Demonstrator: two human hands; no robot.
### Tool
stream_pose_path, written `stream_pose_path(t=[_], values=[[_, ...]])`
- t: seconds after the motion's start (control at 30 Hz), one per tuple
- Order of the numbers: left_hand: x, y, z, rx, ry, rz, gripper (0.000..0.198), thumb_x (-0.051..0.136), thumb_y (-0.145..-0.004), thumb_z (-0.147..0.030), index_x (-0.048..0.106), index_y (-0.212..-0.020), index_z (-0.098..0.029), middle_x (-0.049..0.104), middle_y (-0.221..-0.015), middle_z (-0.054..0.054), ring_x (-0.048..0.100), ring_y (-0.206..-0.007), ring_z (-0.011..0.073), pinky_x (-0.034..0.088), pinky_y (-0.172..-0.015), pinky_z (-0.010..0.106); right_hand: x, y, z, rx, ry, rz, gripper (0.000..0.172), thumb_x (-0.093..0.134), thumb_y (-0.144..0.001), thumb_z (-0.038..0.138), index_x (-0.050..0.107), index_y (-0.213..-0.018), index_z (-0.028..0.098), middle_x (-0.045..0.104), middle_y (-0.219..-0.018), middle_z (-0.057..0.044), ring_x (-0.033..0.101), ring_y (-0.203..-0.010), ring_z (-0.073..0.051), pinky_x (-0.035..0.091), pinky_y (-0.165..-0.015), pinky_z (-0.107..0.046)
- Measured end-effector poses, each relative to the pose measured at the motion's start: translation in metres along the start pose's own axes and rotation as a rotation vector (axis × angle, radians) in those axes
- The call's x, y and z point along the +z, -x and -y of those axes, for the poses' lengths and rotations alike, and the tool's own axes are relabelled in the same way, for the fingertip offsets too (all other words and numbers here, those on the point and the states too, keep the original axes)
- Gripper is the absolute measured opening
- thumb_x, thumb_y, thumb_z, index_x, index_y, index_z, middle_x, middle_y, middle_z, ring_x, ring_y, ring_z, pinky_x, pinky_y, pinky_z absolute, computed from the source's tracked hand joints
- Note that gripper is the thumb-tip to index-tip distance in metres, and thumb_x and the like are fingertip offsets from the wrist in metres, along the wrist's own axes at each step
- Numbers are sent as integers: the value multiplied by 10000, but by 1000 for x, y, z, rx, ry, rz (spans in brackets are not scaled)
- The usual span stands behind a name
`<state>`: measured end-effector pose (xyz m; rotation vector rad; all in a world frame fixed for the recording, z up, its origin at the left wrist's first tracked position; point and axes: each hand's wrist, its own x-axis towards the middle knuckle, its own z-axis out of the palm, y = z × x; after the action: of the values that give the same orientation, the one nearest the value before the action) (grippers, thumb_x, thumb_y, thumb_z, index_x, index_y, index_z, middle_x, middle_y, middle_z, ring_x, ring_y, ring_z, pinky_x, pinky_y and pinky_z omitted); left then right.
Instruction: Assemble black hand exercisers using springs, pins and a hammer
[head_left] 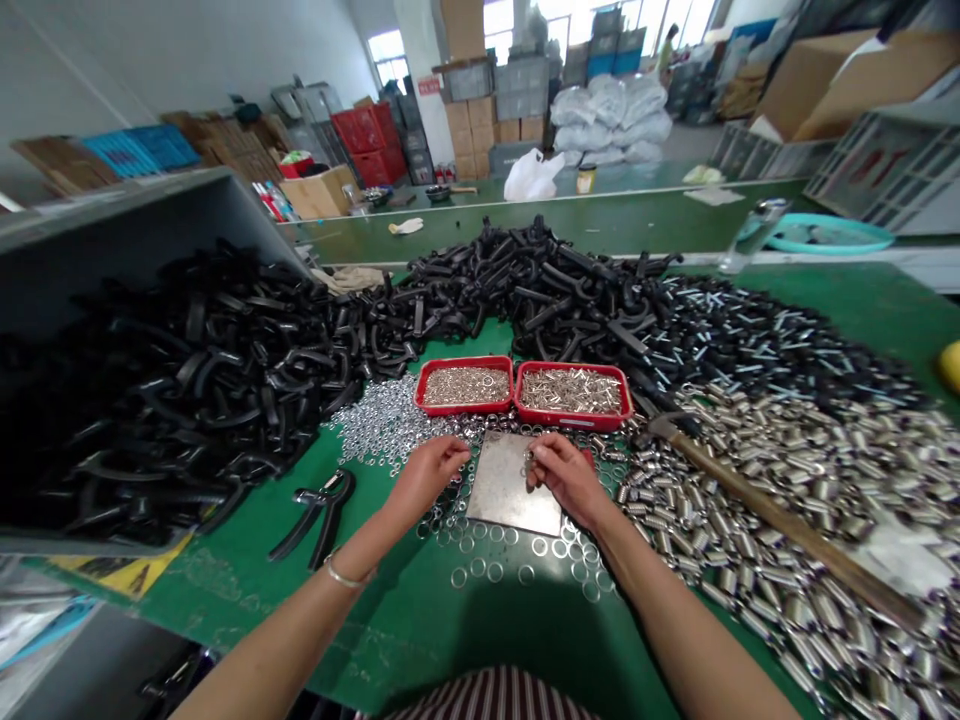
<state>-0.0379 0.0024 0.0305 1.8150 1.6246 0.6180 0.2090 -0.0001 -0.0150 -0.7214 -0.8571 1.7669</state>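
Note:
My left hand (429,478), a bracelet on its wrist, hangs at the left edge of a square metal plate (504,490). Its thumb and fingertips are pinched together; whatever they hold is too small to make out. Over the plate's right side, my right hand (568,480) has its fingers closed on a small shiny metal piece, partly hidden. Flat metal rings (525,575) lie around the plate on the green table. Beyond it stand two red trays, one with tiny round parts (465,384), one with small pins (570,388). An assembled black hand grip (321,515) lies to the left.
Black plastic handles (525,275) are heaped at the back and in a grey bin (135,220) at left. Metal springs (742,450) cover the right side, with a wooden-handled hammer (787,525) on them. Small nuts (382,420) are spread left of the trays.

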Motion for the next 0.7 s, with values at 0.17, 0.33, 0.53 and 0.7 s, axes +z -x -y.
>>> stream_pose_path(t=[0.17, 0.33, 0.53, 0.7], values=[[43, -3, -45, -122, 618, 61, 233, 710, -807, -323, 678, -967, -156, 726, -853, 38, 698, -723, 164, 551, -735, 294, 3, 4, 0, 35, 91, 47, 266, 735, -845, 420, 573, -884, 213, 602, -652, 46, 577, -544, -120, 479, -551, -262], [68, 1, -52, -264, 1010, 164, 309, 773, -777, -332, 660, -966, -115, 707, -790, 46, 676, -699, 131, 554, -739, 278, 0, 6, -1, 68, 51, 35, 318, 753, -820, 449, 557, -876, 205, 680, -718, 8, 595, -553, -122, 479, -523, -254], [60, 6, -39, -210, 944, 195, 313, 761, -798, -352, 663, -1000, -134, 710, -839, 43, 680, -773, 144, 546, -797, 303, -1, 4, 0, 222, -142, 82, 263, 775, -815, 385, 608, -855, 186, 669, -724, 6, 599, -592, -111, 485, -553, -238], [41, 10, -37, 93, 587, 159, 199, 710, -843, -335, 718, -940, -162, 725, -888, 53, 664, -823, 163, 514, -798, 300, -7, 7, 1, 449, -311, 134, 171, 761, -842, 297, 656, -860, 163, 639, -786, -1, 541, -604, -70, 483, -594, -204]])
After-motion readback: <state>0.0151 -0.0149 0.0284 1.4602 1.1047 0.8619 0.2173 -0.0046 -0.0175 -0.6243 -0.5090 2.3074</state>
